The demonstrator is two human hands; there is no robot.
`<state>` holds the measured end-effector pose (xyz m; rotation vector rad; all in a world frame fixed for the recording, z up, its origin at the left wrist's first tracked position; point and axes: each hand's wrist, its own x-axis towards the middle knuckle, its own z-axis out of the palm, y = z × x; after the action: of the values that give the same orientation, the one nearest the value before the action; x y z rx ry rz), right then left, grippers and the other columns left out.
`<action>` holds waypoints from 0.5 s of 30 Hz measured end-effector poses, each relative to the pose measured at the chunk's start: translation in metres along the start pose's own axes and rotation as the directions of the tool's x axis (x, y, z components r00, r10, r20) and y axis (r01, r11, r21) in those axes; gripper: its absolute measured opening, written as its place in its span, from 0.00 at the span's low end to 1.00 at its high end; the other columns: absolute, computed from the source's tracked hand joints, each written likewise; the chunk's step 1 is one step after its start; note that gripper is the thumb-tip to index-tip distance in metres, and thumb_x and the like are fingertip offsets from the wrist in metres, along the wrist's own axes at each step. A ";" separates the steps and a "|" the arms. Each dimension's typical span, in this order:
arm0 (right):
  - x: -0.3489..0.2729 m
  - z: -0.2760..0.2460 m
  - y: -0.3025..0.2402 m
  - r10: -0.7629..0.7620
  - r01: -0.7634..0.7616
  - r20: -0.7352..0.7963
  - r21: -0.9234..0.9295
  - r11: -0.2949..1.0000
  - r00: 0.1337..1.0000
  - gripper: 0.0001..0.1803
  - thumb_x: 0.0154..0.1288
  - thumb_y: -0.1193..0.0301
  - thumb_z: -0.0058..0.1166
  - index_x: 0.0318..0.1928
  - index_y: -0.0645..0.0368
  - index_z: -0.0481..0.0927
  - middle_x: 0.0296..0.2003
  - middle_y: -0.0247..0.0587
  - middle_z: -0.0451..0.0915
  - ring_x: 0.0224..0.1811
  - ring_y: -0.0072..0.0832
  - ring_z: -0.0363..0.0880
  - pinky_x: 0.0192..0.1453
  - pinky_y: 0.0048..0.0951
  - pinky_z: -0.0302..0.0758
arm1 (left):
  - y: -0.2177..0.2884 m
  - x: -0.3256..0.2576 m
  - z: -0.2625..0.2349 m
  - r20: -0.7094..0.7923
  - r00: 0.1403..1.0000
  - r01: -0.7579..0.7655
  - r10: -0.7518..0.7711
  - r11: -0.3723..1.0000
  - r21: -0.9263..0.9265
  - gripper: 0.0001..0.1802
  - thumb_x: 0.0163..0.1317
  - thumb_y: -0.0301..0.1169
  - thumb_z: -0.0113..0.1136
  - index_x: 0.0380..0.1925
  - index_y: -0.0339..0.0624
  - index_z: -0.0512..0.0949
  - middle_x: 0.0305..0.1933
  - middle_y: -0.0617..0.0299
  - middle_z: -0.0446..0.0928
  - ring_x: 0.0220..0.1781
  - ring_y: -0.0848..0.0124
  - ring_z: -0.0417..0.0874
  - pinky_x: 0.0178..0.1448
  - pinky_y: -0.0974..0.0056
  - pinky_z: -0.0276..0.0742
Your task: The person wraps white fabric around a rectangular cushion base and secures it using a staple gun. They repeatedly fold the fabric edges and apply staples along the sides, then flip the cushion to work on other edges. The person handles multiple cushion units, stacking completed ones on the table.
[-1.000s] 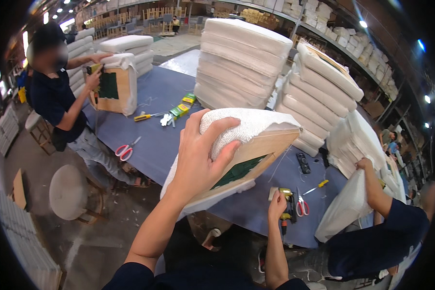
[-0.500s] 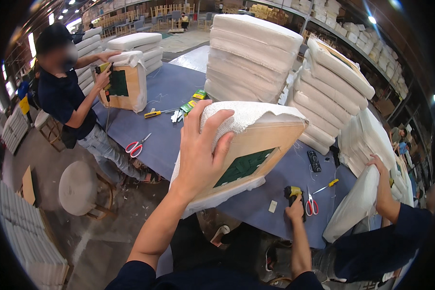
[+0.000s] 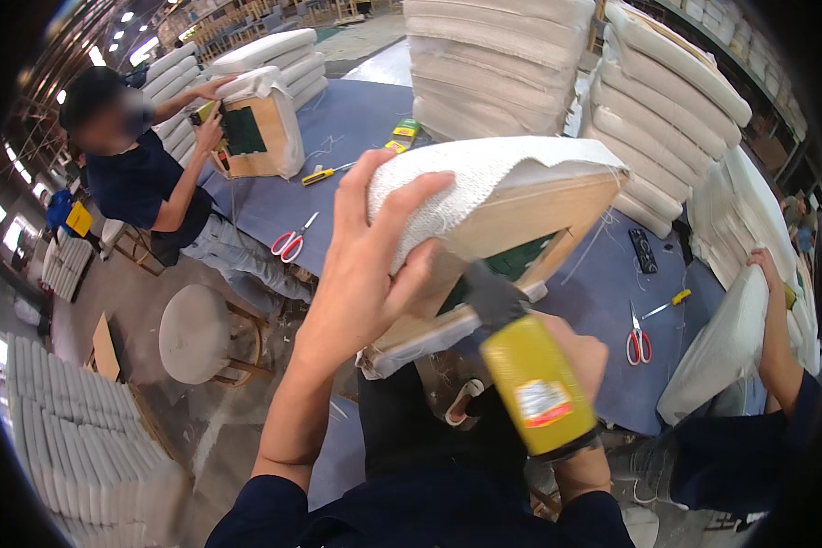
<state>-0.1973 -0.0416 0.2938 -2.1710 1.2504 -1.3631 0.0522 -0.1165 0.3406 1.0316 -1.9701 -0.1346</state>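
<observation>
A person's left hand (image 3: 361, 265) clamps the upper left corner of a wood-backed seat cushion (image 3: 550, 212), fingers and thumb pressed onto its white fabric cover (image 3: 507, 166). The cushion is tilted up at the near side of a blue worktable (image 3: 607, 393), underside with its dark green center (image 3: 521, 258) in view, a hold seemingly chosen to steady the piece and keep the loose cover folded over the frame. The right hand (image 3: 577, 354) is wrapped around what appears to be a yellow-and-black staple gun (image 3: 539, 379), most fingers hidden by the tool; its black nose points up in front of the cushion's lower edge, and whether the two touch cannot be told. Red-handled scissors (image 3: 638, 343) and a yellow-handled screwdriver (image 3: 679, 298) lie right of the cushion, well apart from it, probably parked there for easy reach. Beyond the cushion, tall seat stacks (image 3: 498, 68) appear to limit room on the far side; to its right, tabletop shows before the scissors, and below it the view drops past the table edge to floor, seemingly leaving the gun arm space to swing
</observation>
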 end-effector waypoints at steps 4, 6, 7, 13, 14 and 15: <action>0.018 0.015 -0.006 -0.093 0.091 0.007 0.171 0.981 0.996 0.30 0.55 0.66 0.79 0.57 0.67 0.86 0.40 0.50 0.91 0.35 0.39 0.94 0.40 0.29 0.85 | 0.007 -0.001 0.006 0.000 1.000 -0.001 0.001 1.000 0.008 0.41 0.58 0.11 0.60 0.73 0.52 0.75 0.82 0.43 0.58 0.81 0.39 0.68 0.82 0.47 0.68; 0.018 0.020 0.001 -0.135 0.131 0.011 0.179 0.975 0.991 0.42 0.47 0.53 0.87 0.57 0.67 0.87 0.38 0.46 0.92 0.34 0.36 0.94 0.42 0.27 0.86 | 0.011 -0.003 0.009 0.007 1.000 0.029 -0.029 1.000 0.003 0.43 0.56 0.09 0.60 0.73 0.53 0.75 0.82 0.44 0.59 0.81 0.39 0.67 0.82 0.47 0.68; 0.016 0.021 0.004 -0.152 0.145 0.033 0.151 0.978 0.988 0.49 0.41 0.47 0.89 0.58 0.68 0.86 0.38 0.46 0.92 0.34 0.37 0.94 0.42 0.28 0.86 | 0.012 -0.004 0.010 0.009 0.999 0.045 -0.045 0.999 0.001 0.44 0.56 0.09 0.60 0.73 0.53 0.75 0.82 0.44 0.59 0.81 0.39 0.67 0.81 0.48 0.68; 0.019 0.032 -0.004 -0.164 0.163 0.013 0.040 0.986 0.986 0.27 0.59 0.64 0.81 0.55 0.64 0.88 0.37 0.44 0.91 0.32 0.33 0.93 0.40 0.28 0.84 | 0.001 -0.012 -0.004 -0.003 1.000 -0.011 0.011 0.996 0.086 0.45 0.54 0.15 0.67 0.74 0.55 0.75 0.80 0.37 0.59 0.81 0.34 0.66 0.83 0.42 0.67; 0.018 0.034 -0.008 -0.059 0.056 0.023 0.119 0.991 0.998 0.16 0.62 0.74 0.73 0.50 0.62 0.89 0.35 0.41 0.91 0.32 0.28 0.92 0.39 0.28 0.83 | -0.011 -0.014 0.000 -0.008 0.998 -0.062 0.064 0.988 0.140 0.47 0.51 0.19 0.72 0.75 0.57 0.75 0.80 0.33 0.59 0.80 0.30 0.64 0.83 0.40 0.66; 0.011 0.039 0.001 -0.011 0.012 -0.016 0.117 0.993 1.000 0.11 0.62 0.76 0.72 0.46 0.62 0.88 0.32 0.39 0.89 0.30 0.24 0.89 0.37 0.30 0.82 | -0.011 -0.013 0.005 0.024 0.999 -0.050 0.047 0.988 0.147 0.48 0.50 0.22 0.73 0.75 0.59 0.75 0.79 0.31 0.59 0.80 0.30 0.63 0.84 0.39 0.65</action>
<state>-0.1629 -0.0584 0.2796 -2.0952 1.1350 -1.4231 0.0589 -0.1153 0.3242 1.0795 -2.0466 0.0286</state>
